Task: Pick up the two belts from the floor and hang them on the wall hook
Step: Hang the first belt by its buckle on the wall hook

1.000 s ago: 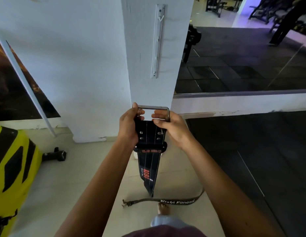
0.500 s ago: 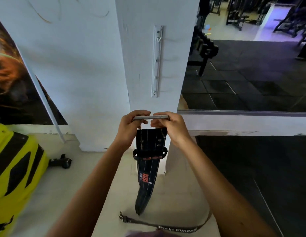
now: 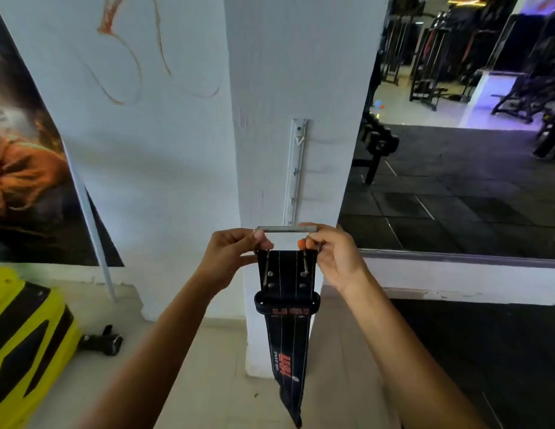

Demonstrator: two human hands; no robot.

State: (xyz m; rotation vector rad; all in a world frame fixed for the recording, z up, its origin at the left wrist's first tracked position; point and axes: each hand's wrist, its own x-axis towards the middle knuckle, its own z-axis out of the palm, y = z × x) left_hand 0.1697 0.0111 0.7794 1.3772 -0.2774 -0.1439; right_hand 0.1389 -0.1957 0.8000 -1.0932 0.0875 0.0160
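Note:
A wide black lifting belt with red lettering hangs straight down in front of the white pillar. My left hand grips the left end of its steel buckle. My right hand grips the right end. The buckle sits level, just below the bottom of a white vertical hook rail screwed to the pillar. A small hook shows near the rail's top, well above the buckle. The second belt is out of view.
A yellow and black object stands at the lower left, with a small dark dumbbell-like item beside it. A poster covers the left wall. A mirror on the right reflects gym machines and dark mats.
Both hands have lifted the belt higher, from below the rail up to its bottom end. The view tilted up, so the thin belt on the floor dropped out of sight.

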